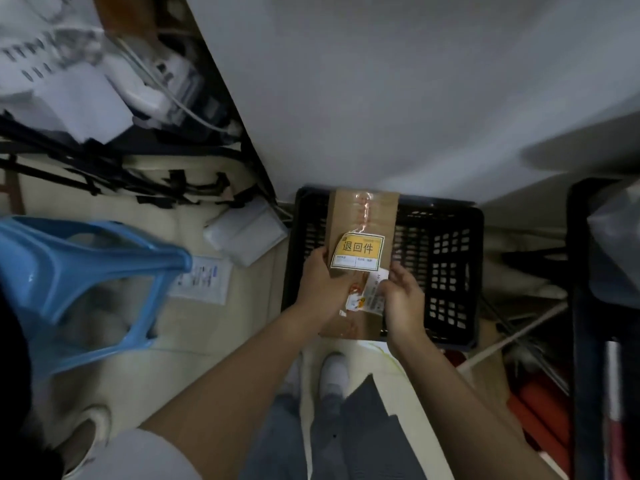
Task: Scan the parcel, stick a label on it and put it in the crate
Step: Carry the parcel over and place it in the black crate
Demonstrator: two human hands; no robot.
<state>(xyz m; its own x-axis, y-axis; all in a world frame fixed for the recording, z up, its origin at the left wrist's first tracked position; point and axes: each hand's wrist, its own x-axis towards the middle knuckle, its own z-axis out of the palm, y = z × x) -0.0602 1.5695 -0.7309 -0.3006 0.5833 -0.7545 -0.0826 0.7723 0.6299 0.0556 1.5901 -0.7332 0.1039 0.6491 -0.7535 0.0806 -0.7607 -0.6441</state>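
Observation:
A brown cardboard parcel (363,216) sealed with clear tape is held over a black slotted plastic crate (446,258) on the floor. A yellow label (358,251) with black characters is stuck on the parcel's top face; a smaller white label sits below it. My left hand (320,282) grips the parcel's left edge with the thumb on top. My right hand (403,299) holds its right near corner, fingers curled along the side. The parcel covers the crate's left half.
A blue plastic stool (86,282) stands at the left. A white padded envelope (246,233) and a printed sheet (201,280) lie on the floor beside the crate. A white table top (398,91) overhangs the crate. Another black crate (585,306) is at the right edge.

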